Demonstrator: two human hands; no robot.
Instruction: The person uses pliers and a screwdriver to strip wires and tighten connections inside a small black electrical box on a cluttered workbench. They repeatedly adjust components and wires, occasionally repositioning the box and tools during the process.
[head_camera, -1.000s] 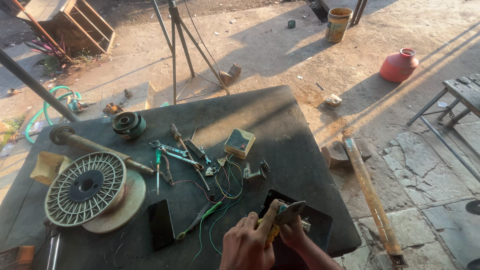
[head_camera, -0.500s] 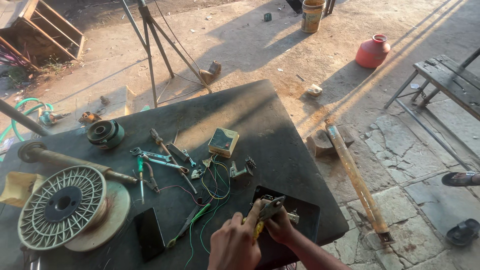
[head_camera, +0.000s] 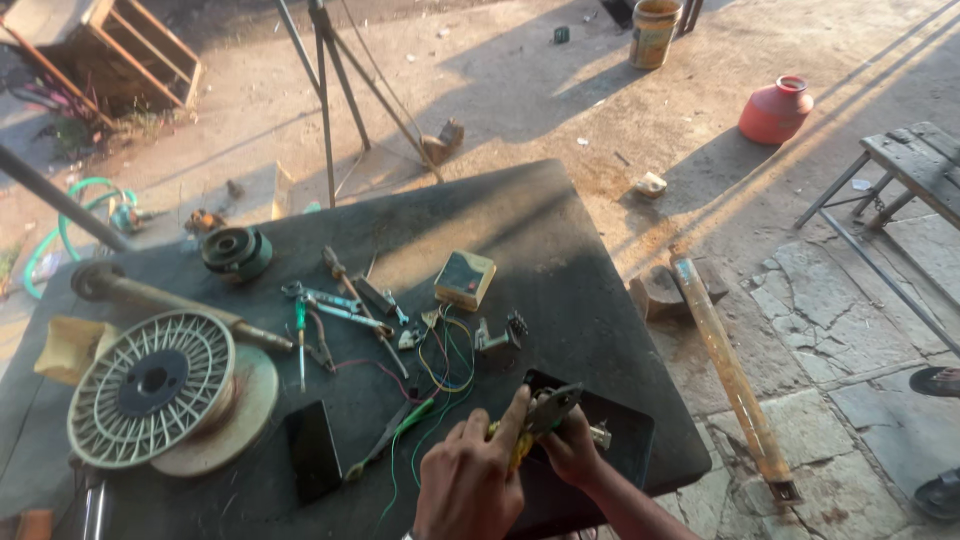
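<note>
Pliers (head_camera: 548, 410) sit clamped in the left hand (head_camera: 470, 485) at the table's (head_camera: 560, 230) near edge. The right hand (head_camera: 572, 452) pinches a small metal part (head_camera: 598, 436) over a black tray (head_camera: 625, 440), with loose wires (head_camera: 445, 365) just left.

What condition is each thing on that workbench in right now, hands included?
left hand: gripping the pliers' yellow handle
right hand: closed around a small metal part
pliers: held over the black tray, jaws at the part
black tray: flat at the table edge
phone: lying flat, screen dark
ribbed rotor: lying flat on a disc
</note>
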